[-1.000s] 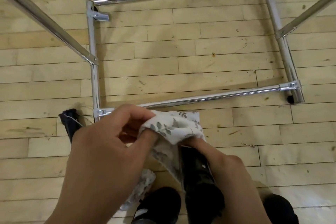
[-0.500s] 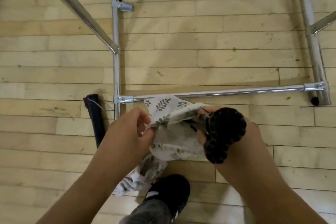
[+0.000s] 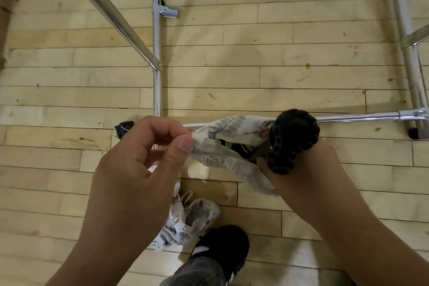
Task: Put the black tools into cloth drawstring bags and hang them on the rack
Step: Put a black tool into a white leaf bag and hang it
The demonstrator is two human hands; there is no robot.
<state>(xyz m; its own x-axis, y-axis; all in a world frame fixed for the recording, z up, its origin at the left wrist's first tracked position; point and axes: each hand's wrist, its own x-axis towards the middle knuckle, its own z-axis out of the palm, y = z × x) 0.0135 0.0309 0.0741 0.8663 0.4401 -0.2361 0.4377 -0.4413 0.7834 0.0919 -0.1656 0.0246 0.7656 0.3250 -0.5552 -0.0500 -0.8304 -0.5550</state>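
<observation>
I hold a white cloth bag with a grey leaf print (image 3: 228, 132) stretched between both hands above the floor. My left hand (image 3: 144, 158) pinches its left edge between thumb and fingers. My right hand (image 3: 299, 169) grips the bag's right edge together with a black tool (image 3: 293, 140), whose knurled round end points up at me. The bag's mouth gapes open between my hands. A second black tool (image 3: 123, 128) lies on the floor, mostly hidden behind my left hand. The chrome rack (image 3: 157, 58) stands ahead.
Another printed drawstring bag (image 3: 185, 223) lies crumpled on the wooden floor by my black shoe (image 3: 222, 246). The rack's base bars frame a rectangle of floor; its near bar (image 3: 357, 116) runs just behind my hands. A slanted chrome pole (image 3: 104, 7) crosses the upper left.
The view has shifted so the rack sits further right. My hands have pulled the bag wider apart, and the black tool in my right hand has stayed at the bag's right edge.
</observation>
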